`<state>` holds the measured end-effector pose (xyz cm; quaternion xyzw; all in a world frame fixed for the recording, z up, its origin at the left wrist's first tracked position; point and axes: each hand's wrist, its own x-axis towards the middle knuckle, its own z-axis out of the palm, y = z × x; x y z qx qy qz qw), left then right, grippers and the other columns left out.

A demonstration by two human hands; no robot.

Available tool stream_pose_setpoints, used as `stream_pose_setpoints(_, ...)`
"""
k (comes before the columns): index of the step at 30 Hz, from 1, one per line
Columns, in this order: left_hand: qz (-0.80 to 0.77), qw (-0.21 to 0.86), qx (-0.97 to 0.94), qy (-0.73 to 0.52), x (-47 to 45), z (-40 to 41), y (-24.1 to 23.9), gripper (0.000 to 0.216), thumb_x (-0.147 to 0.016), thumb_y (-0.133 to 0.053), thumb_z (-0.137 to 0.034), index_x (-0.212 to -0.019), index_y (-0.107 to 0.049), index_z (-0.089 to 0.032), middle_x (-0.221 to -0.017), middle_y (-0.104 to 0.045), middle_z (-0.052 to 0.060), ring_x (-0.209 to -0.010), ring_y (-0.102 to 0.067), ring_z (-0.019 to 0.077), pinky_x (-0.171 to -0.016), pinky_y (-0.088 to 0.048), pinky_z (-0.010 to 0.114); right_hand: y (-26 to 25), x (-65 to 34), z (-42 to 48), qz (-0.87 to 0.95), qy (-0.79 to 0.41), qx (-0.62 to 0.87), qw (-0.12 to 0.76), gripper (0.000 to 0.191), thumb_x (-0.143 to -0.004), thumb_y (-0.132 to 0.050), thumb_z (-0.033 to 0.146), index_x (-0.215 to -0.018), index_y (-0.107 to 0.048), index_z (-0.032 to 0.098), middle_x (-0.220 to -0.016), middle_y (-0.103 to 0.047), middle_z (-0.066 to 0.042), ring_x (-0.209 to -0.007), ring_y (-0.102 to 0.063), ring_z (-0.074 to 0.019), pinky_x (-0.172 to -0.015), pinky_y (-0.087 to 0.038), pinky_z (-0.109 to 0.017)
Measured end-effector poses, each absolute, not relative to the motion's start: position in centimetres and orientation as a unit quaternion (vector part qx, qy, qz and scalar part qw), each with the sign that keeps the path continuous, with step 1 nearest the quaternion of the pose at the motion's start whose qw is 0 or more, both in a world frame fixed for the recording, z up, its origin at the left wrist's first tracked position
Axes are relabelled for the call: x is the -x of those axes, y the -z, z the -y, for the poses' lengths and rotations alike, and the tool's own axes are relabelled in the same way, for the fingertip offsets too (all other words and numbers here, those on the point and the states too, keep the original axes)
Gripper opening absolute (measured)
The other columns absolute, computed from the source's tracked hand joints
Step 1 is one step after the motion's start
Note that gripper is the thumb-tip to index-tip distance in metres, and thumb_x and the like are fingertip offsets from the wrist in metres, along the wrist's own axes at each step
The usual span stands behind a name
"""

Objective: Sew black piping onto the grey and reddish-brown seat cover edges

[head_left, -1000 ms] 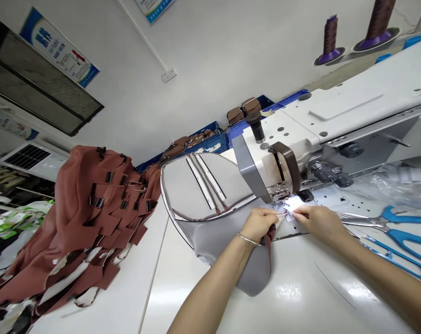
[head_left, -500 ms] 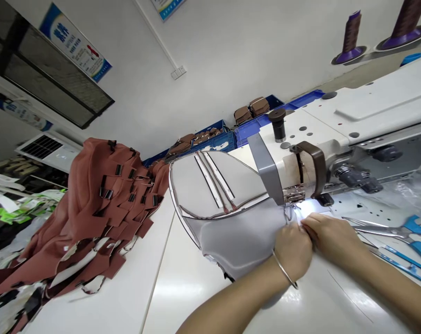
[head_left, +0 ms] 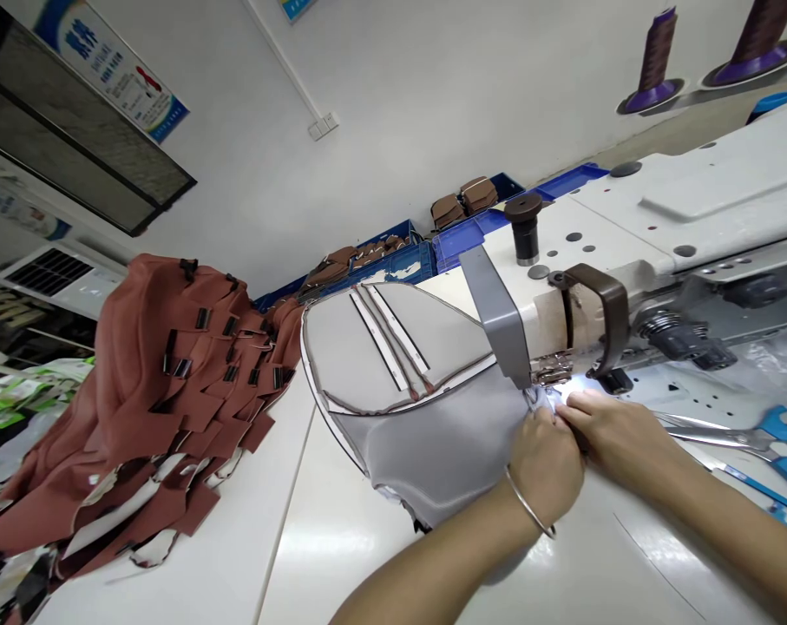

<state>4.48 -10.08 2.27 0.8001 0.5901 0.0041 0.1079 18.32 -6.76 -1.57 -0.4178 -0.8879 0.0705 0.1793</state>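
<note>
A grey padded fabric cover [head_left: 445,443] with piped seams and two pale strips lies on the white table, its near right edge under the head of the sewing machine [head_left: 497,321]. My left hand [head_left: 546,464], with a metal bangle at the wrist, is closed on the cover's edge just in front of the lit needle area. Right against it, my right hand [head_left: 605,430] pinches at the same edge with its fingertips beside the presser foot. My fingers hide most of the edge and the stitching spot.
Blue-handled scissors [head_left: 744,434] lie right of my right hand. A heap of reddish-brown sewn covers [head_left: 172,391] fills the left side. Blue crates [head_left: 393,260] with brown pieces stand behind the table. Thread spools [head_left: 657,61] rise at the upper right.
The view has shifted slightly, so the heap sits further left and the scissors further right. Both hands keep their grip near the needle, with little visible movement.
</note>
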Motion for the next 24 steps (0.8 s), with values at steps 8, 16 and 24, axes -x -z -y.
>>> stream_pose_setpoints(8, -0.575, 0.052, -0.816, -0.012, -4.3, 8.8, -2.2, 0.018, -0.085, -0.054, -0.018, -0.097, -0.065, -0.01, -0.088, -0.06, 0.01, -0.085, -0.056, 0.0205, -0.078, -0.047, 0.03, 3.7, -18.8, 6.1, 0.795, -0.013, 0.558, 0.236, 0.035, -0.092, -0.036, 0.029, -0.093, -0.069, 0.018, -0.059, -0.051, -0.004, -0.053, -0.048, -0.0183, -0.051, -0.02, -0.029)
stream_pose_setpoints(16, -0.598, 0.076, -0.797, -0.018, -4.3, 8.6, -2.2, 0.022, -0.086, -0.055, -0.019, -0.102, -0.064, -0.009, -0.093, -0.061, 0.011, -0.091, -0.057, 0.0219, -0.084, -0.048, 0.031, 3.7, -18.4, 5.9, 0.78, 0.013, 0.583, 0.226, 0.04, -0.091, -0.032, 0.029, -0.09, -0.071, 0.019, -0.052, -0.042, -0.003, -0.048, -0.042, -0.0176, -0.051, -0.014, -0.031)
stream_pose_setpoints(24, -0.623, 0.119, -0.773, -0.008, -4.4, 8.3, -2.7, 0.026, -0.086, -0.054, -0.021, -0.107, -0.061, -0.007, -0.103, -0.06, 0.014, -0.098, -0.055, 0.025, -0.088, -0.048, 0.036, 4.0, -18.5, 6.0, 0.781, 0.024, 0.578, 0.233, 0.04, -0.093, -0.033, 0.027, -0.093, -0.071, 0.018, -0.053, -0.042, -0.003, -0.049, -0.043, -0.018, -0.051, -0.013, -0.031)
